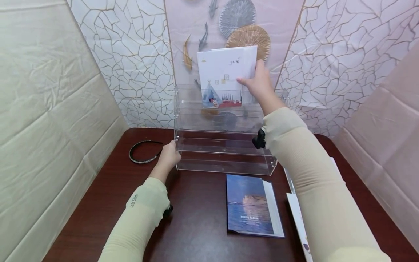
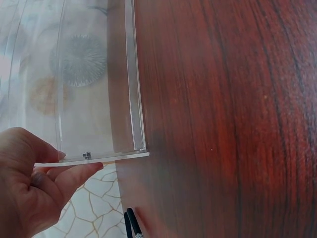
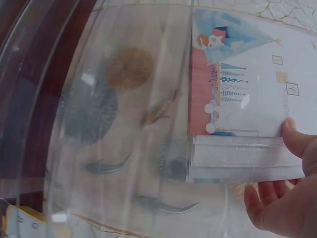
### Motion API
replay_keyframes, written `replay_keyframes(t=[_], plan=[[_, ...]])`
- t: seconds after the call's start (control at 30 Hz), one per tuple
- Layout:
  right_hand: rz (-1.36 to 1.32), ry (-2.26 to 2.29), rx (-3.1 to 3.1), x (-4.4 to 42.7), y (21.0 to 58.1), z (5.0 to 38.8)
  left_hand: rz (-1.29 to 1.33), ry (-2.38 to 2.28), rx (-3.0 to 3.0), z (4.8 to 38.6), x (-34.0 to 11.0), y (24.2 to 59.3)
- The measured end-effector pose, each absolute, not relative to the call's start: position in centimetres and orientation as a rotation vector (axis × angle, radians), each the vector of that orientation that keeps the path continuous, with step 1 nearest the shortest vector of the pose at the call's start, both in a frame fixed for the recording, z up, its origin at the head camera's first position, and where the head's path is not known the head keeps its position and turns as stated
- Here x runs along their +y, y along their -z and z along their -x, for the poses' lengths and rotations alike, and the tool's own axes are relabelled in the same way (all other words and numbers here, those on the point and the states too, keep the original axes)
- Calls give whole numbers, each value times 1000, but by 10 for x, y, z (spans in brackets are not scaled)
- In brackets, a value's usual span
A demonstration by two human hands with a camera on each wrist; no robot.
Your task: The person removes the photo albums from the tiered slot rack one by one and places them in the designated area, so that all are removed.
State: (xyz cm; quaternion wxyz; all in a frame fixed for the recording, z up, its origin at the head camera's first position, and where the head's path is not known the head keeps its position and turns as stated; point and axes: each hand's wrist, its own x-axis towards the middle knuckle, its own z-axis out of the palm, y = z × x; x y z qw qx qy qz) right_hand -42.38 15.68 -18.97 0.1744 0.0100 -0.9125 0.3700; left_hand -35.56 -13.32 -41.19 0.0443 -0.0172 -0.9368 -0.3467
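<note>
A white photo album with a blue tent drawing stands slightly tilted at the top tier of a clear acrylic rack. My right hand grips the album by its right side, thumb on the cover and fingers behind, as the right wrist view shows. The album's lower part is seen through the clear front panel. My left hand pinches the rack's left side panel, thumb inside and fingers outside in the left wrist view. A blue photo album lies flat on the table in front of the rack.
The dark red wooden table carries a black headband left of the rack. More white albums lie at the right, partly hidden under my right sleeve. Cloth-covered walls close in behind and at both sides.
</note>
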Motion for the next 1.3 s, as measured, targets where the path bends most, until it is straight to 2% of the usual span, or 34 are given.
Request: replay_keyframes(t=[0.37, 0.93, 1.3], plan=[[-302, -1175, -2521, 141, 184, 427, 58, 1089, -2871, 355, -133, 412], [-392, -1308, -2416, 153, 187, 434, 40, 1085, -2890, 354, -132, 415], [-424, -1500, -2272, 173, 165, 426, 36, 1046, -2880, 354, -132, 411]])
